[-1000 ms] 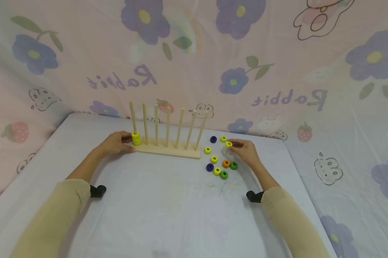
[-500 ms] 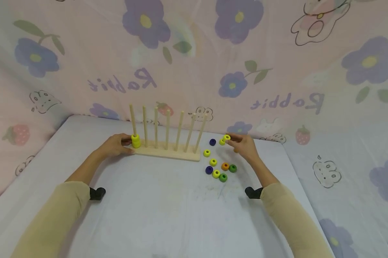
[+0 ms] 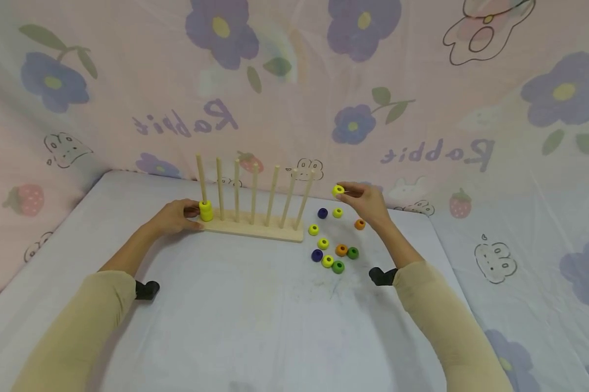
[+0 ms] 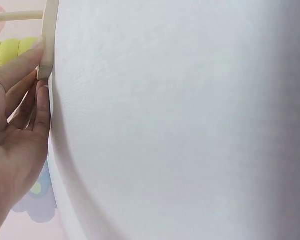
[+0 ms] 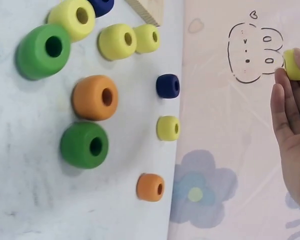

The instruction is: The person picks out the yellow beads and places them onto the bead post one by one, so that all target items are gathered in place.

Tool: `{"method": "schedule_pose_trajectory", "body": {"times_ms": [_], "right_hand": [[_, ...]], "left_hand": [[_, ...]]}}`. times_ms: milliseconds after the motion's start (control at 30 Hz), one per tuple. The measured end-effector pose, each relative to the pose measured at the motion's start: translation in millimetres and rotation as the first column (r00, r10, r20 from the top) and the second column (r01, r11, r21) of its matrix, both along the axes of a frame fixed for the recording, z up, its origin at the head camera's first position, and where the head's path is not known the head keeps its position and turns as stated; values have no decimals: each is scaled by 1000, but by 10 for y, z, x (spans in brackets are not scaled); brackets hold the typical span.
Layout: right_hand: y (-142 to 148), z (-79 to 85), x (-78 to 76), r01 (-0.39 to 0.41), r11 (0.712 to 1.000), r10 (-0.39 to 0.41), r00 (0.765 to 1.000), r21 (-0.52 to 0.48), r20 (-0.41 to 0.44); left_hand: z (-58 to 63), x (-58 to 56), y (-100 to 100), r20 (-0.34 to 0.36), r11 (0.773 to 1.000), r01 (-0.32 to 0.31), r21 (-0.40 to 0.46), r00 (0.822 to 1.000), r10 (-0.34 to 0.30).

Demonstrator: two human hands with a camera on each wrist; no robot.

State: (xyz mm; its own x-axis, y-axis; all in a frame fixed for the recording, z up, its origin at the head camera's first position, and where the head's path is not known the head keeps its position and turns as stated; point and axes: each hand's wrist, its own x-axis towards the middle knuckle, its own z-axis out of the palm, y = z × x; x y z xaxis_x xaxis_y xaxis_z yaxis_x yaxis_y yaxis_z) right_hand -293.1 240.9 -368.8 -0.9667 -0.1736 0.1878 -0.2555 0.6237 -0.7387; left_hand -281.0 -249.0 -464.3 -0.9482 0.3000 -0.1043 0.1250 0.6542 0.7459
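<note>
A pale wooden stand with several upright pegs sits toward the back of the table. Stacked yellow beads fill the foot of its leftmost peg. My left hand holds the left end of the base, with the thumb at the front edge beside the stack; in the left wrist view my fingers lie at the base's end. My right hand pinches a yellow bead between thumb and fingertips, raised above the loose beads. In the right wrist view that held bead shows at the right edge.
Loose beads lie right of the stand: several yellow, including one at the back, two dark blue, two orange and two green. A patterned cloth hangs behind the white tabletop.
My right hand has lifted the yellow bead up and to the left, away from the others, uncovering an orange bead. My left hand stays at the stand's end.
</note>
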Motion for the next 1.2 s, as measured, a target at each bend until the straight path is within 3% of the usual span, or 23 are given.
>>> {"method": "schedule_pose_trajectory", "body": {"times_ms": [633, 1200], "right_hand": [[-359, 461, -109, -110, 992, 102, 986, -58, -131], [-708, 702, -152, -224, 974, 212, 960, -44, -181]], "left_hand": [[1, 5, 12, 4, 1000, -10, -6, 1000, 10], [1, 18, 21, 9, 1000, -20, -11, 1000, 20]]}}
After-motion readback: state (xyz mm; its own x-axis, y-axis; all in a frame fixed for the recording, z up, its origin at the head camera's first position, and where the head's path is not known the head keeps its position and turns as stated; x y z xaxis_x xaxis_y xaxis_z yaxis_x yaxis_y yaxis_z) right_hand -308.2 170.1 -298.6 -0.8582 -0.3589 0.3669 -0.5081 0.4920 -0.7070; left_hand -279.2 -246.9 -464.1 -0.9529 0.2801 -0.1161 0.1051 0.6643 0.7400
